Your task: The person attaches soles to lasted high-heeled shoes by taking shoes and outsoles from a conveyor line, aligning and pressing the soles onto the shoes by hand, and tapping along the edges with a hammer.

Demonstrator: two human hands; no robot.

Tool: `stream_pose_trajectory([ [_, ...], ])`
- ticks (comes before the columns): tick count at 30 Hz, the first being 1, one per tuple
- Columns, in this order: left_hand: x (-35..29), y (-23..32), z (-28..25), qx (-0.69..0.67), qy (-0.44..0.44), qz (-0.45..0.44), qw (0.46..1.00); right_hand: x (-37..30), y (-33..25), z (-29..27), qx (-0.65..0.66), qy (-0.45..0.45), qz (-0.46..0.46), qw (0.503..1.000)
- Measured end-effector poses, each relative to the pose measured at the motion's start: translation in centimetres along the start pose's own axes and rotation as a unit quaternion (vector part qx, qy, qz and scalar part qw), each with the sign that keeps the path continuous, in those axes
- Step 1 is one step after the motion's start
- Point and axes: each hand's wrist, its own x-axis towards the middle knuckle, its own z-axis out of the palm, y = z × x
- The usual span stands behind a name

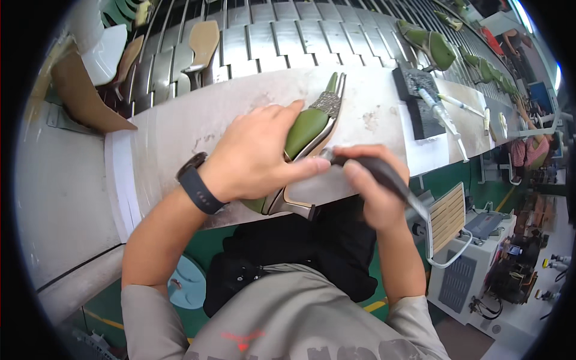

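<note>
A green high-heeled shoe [306, 131] with a glittery grey band near its pointed toe lies on its side on the white worktable. Its toe points away from me, its tan sole faces right, and the metallic heel [294, 207] is close to the near edge. My left hand [258, 150] is closed over the shoe's side, the thumb stretched across toward the sole. A black-handled hand tool [378, 171] is gripped in my right hand [381, 189]. Metal shows at both its ends; the tip meets the sole's edge by my left thumb, and its exact kind is unclear.
Beyond the worktable [198, 120] runs a metal-slat conveyor [264, 45] carrying green shoes [429, 45] and a tan-soled shoe [204, 45]. At right, syringes [441, 114] lean on a black block [414, 90]. A brown board [87, 90] stands at left.
</note>
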Motion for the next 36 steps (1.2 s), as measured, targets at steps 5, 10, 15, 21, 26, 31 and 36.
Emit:
stream_pose_trajectory([
  [5, 3.5, 1.6, 0.9, -0.098, -0.034, -0.071, 0.992, 1.3, 3.7, -3.7, 0.102, 0.138, 0.095, 0.981],
  [10, 1.9, 4.3, -3.8, -0.08, 0.214, 0.123, 0.966, 1.0, 3.3, -3.0, 0.01, 0.149, 0.014, 0.989],
  [15, 1.2, 7.6, -4.7, -0.236, 0.164, 0.212, 0.934, 0.6, 0.8, -2.2, 0.061, 0.139, 0.026, 0.988],
  [21, 1.5, 9.4, -3.2, -0.212, 0.182, 0.218, 0.935, -3.5, -9.9, -2.3, 0.09, 0.089, -0.328, 0.936],
  [26, 1.3, 10.7, -1.8, -0.195, 0.216, 0.182, 0.939, -2.8, -12.9, -2.6, -0.013, -0.065, -0.332, 0.941],
  [31, 0.5, 10.4, -1.8, -0.15, 0.2, 0.248, 0.936, -2.5, -14.6, -3.5, -0.04, -0.06, -0.225, 0.972],
  [36, -0.9, 10.9, -0.6, -0.152, 0.223, 0.27, 0.924, -1.7, -17.3, -3.5, -0.015, -0.03, -0.13, 0.991],
])
